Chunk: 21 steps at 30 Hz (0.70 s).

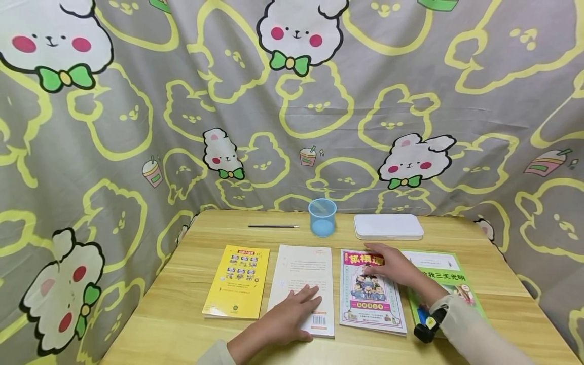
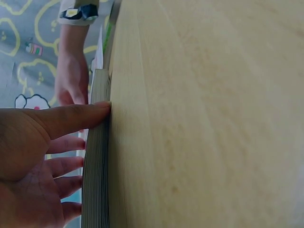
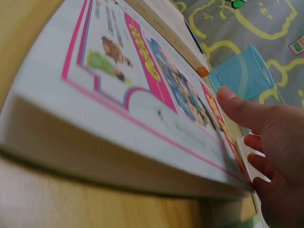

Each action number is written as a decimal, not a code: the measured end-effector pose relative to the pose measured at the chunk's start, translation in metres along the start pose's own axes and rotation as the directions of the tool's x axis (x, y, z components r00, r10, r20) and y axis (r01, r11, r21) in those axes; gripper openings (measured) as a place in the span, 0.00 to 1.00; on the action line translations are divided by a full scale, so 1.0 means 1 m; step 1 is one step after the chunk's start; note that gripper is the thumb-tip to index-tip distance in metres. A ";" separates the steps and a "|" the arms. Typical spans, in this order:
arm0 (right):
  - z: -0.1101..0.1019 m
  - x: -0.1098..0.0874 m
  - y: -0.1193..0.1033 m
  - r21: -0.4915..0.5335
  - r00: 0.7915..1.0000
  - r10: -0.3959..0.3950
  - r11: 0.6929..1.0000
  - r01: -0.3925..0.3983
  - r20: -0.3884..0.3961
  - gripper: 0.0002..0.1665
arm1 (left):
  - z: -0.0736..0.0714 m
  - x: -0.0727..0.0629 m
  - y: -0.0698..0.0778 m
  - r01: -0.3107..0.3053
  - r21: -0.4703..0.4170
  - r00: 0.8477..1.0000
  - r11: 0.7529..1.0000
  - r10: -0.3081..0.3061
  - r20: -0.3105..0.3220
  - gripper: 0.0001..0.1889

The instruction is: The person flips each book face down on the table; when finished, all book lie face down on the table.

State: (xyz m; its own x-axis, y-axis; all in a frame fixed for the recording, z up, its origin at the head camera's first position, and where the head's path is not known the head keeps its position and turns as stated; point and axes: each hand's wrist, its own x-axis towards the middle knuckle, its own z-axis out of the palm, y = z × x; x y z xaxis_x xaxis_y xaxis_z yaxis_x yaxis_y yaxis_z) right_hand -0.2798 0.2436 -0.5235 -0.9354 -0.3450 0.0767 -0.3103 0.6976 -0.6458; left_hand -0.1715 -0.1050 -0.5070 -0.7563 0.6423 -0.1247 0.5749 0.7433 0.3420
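My left hand lies on the lower half of a white book, fingers spread over its cover. In the left wrist view, the thumb reaches across the thick page edge. At the upper right of a pink-bordered comic-style book is my right hand. The right wrist view shows its thumb straight above the cover and its other fingers loosely bent beside the book's edge. A green book lies partly hidden under the right forearm.
A yellow book lies at the left. Along the back of the wooden table are a thin dark pencil, a blue mesh cup and a white flat case. A patterned curtain hangs behind.
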 end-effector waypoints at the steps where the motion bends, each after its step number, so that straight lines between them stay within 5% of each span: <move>1: -0.001 -0.001 0.001 -0.002 1.000 0.001 1.000 -0.001 0.000 0.52 | 0.000 0.000 0.000 0.001 -0.001 1.000 1.000 -0.001 0.001 0.48; 21: -0.025 -0.025 0.029 -0.044 1.000 0.015 0.999 -0.016 -0.017 0.49 | -0.001 0.000 0.001 -0.001 -0.009 1.000 1.000 0.001 0.005 0.47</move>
State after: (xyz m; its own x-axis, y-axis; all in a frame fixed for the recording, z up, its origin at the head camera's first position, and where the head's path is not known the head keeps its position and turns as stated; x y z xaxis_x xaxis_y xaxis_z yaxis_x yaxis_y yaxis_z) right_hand -0.2692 0.2876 -0.5252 -0.9428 -0.3239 0.0794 -0.3024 0.7301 -0.6127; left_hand -0.1713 -0.1050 -0.5054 -0.7541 0.6440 -0.1288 0.5727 0.7409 0.3508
